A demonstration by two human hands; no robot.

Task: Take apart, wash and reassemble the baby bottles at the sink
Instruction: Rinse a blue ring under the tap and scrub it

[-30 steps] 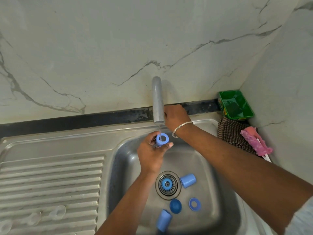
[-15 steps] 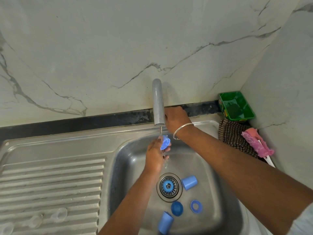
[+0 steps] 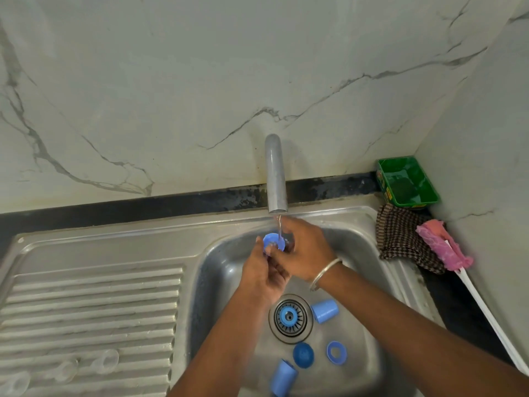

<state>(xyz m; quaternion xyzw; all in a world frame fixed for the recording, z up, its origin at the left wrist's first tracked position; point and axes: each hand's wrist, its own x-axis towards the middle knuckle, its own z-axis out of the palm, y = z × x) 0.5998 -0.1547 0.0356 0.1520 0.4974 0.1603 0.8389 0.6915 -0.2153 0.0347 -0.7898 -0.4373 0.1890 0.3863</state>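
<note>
Steel sink [image 3: 217, 270] seen from the head camera, set into a dark counter [image 3: 458, 316] below a marbled wall. Tap [image 3: 275, 173] is running; a thin stream of water [image 3: 278, 224] falls onto a blue ring [image 3: 273, 241] held over the basin. Left hand [image 3: 264, 277] grips the ring from below, fingers curled around it. Right hand [image 3: 305, 253] comes in from the right, fingers bent against the ring's far side, touching it; a thin bangle [image 3: 325, 273] sits on that wrist. On the basin floor: a drain strainer [image 3: 289, 317] with a blue centre, a blue cap [image 3: 325, 310] lying on its side just right of it, a blue dome [image 3: 303, 355] and a second blue ring [image 3: 337, 352] nearer the camera, and another blue cap [image 3: 283, 378] at the lower edge. Three clear nipples [image 3: 106, 361] lie on the ribbed drainboard [image 3: 91, 310], lower left, blurred. In the right corner: a green tub [image 3: 408, 181], a checked cloth [image 3: 400, 239] in front of it, and a pink bottle brush [image 3: 442, 243] with a white handle resting over the cloth's edge.
</note>
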